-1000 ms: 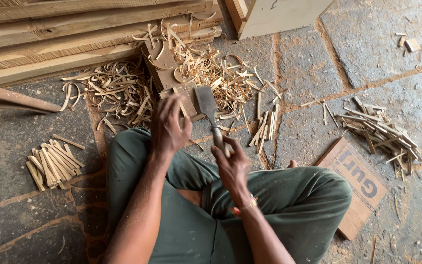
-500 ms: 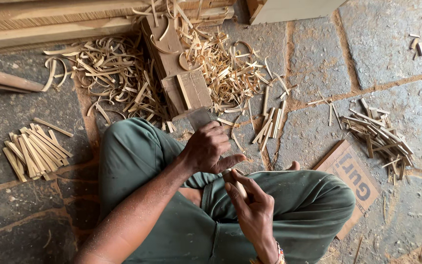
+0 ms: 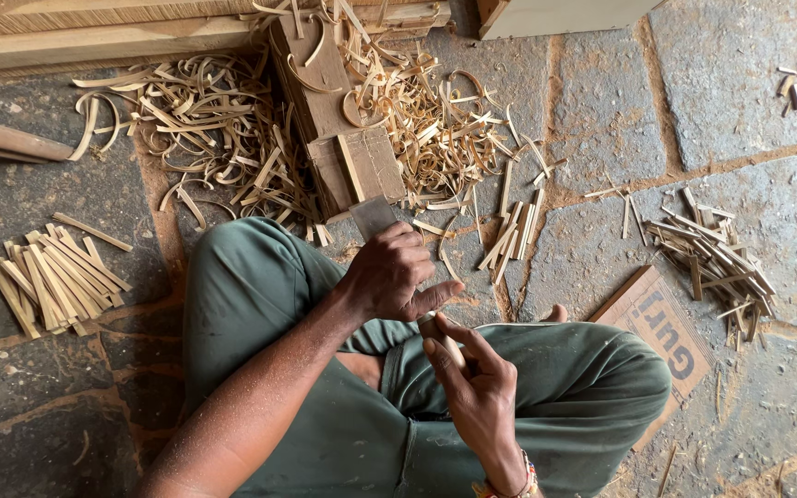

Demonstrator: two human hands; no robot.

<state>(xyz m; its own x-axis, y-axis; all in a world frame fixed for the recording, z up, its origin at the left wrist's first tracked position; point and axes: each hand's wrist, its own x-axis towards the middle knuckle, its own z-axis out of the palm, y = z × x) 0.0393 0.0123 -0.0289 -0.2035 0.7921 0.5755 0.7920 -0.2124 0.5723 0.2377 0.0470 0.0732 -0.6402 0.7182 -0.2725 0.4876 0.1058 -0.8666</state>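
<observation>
From the head camera, the left hand (image 3: pixel 394 272) is closed around a flat grey metal blade (image 3: pixel 373 218), its broad squared end pointing to 12 o'clock, toward the grooved wooden block (image 3: pixel 343 138). At 5 o'clock from it, the right hand (image 3: pixel 472 378) pinches a thin pale wood sliver (image 3: pixel 442 339), long axis running 11 to 5. Curly shavings (image 3: pixel 223 138) litter the rough stone floor (image 3: pixel 601 111); cut sticks (image 3: pixel 53 281) lie stacked at 9 o'clock.

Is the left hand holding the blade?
Yes, the left hand grips the blade, while the right hand holds a small stick.
</observation>
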